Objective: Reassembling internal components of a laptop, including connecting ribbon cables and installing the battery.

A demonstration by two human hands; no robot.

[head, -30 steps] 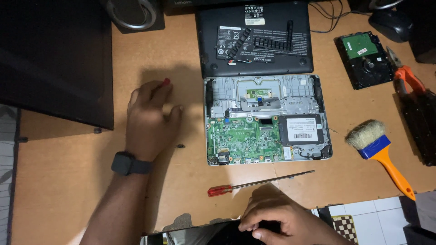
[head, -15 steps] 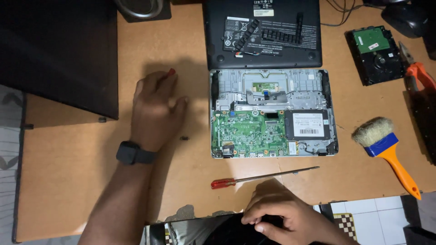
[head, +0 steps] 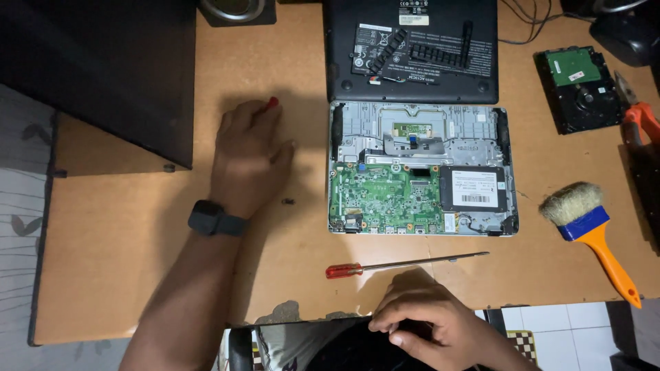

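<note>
— Wooden counter (head: 137, 261), what's on it?

— An opened laptop (head: 421, 168), bottom cover (head: 412, 48) already off, board and drive not yet out. My left hand (head: 249, 154) grips a red-tipped tool (head: 273, 102) just left of it, pointing away. My right hand (head: 430, 323) pinches something dark; spare screwdriver (head: 405, 263) lies crosswise.

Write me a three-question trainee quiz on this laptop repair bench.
1. True or false: the left hand rests flat on the wooden table, with a small red-tipped object at its fingers.
2. What lies between the opened laptop base and the right hand?
A. the brush
B. the red-handled screwdriver
C. the bare hard drive
3. Fill in: the brush with the orange handle lies to the ____ of the laptop base.

Key: 1 true; 2 B, the red-handled screwdriver; 3 right.
</note>
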